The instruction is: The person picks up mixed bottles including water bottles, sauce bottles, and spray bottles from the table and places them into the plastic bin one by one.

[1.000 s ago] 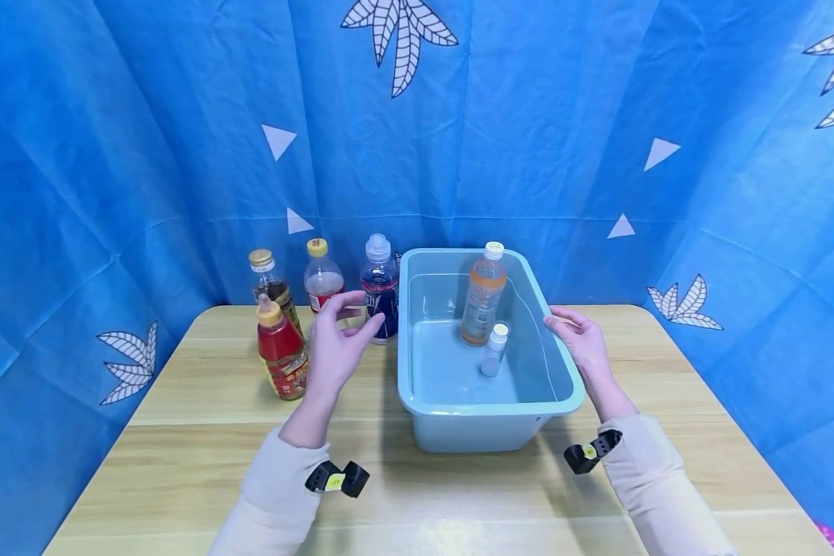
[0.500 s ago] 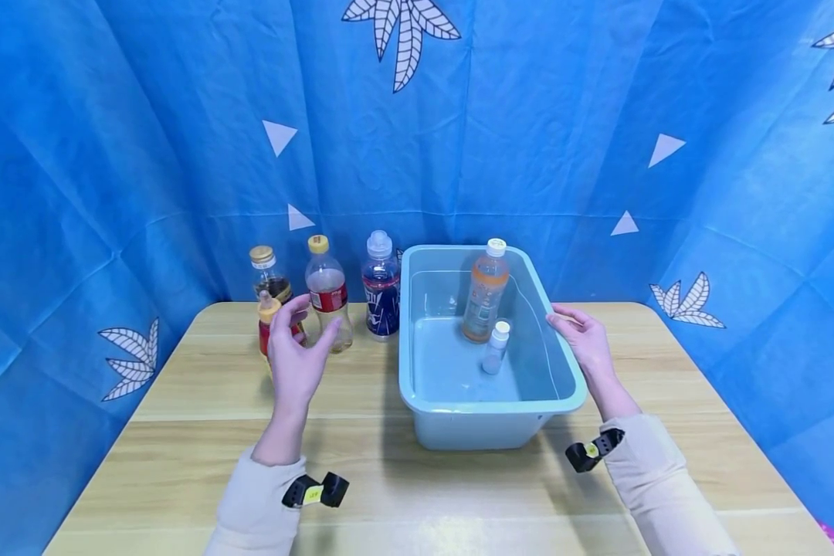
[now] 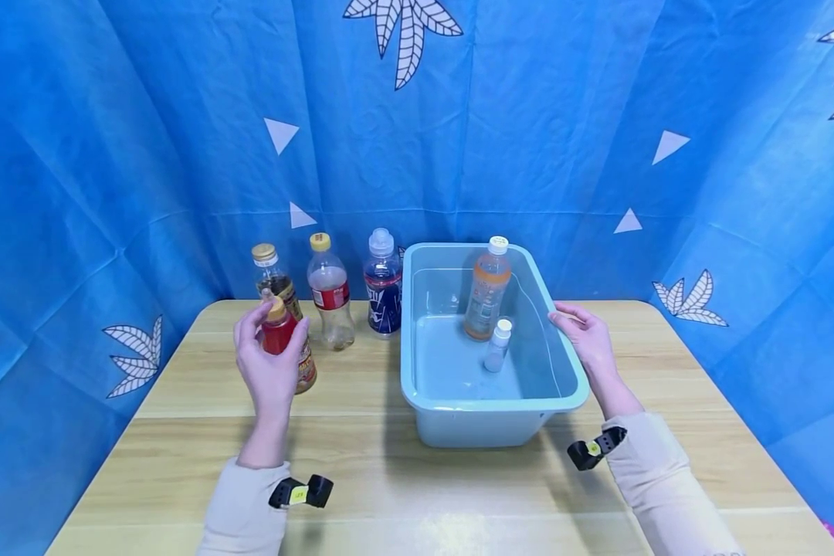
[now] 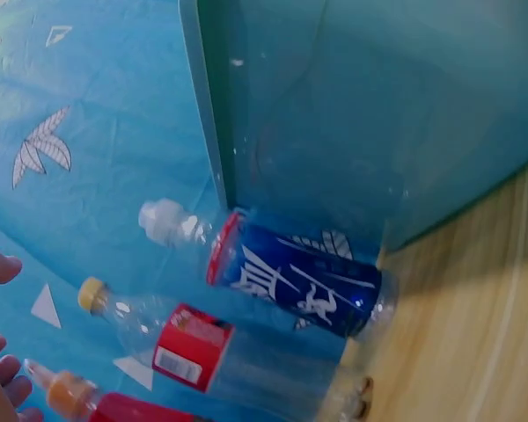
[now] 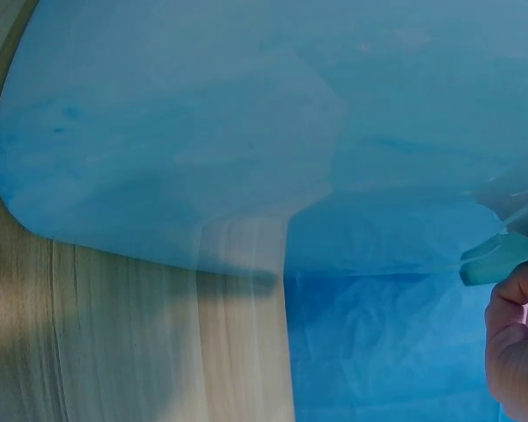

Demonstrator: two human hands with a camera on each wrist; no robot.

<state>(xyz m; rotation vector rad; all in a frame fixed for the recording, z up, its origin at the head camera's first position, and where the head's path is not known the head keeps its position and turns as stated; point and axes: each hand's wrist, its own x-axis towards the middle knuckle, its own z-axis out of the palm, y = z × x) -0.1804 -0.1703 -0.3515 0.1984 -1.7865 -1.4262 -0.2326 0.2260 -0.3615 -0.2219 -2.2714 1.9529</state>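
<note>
My left hand (image 3: 269,369) is at the red squeeze bottle (image 3: 306,369), thumb and fingers spread apart on either side of its upper part. In the left wrist view the fingers (image 4: 9,380) lie close to the bottle's orange cap (image 4: 69,393), and the thumb stands away from it. My right hand (image 3: 587,340) pinches the right rim of a light blue plastic tub (image 3: 452,405), which stands on the table. In the tub are a bottle of orange drink (image 3: 488,297) with a white cap and a small white-capped bottle (image 3: 498,346).
Left of the tub stand a blue-labelled bottle (image 3: 384,293), a red-labelled cola bottle (image 3: 330,297) with a yellow cap, and a dark-liquid glass bottle (image 3: 285,292) with a gold cap. A blue curtain (image 3: 417,154) hangs behind the wooden table (image 3: 361,479).
My left hand has moved left, away from the blue-labelled bottle and past the cola bottle, to the red squeeze bottle. The right hand keeps its hold on the tub's rim.
</note>
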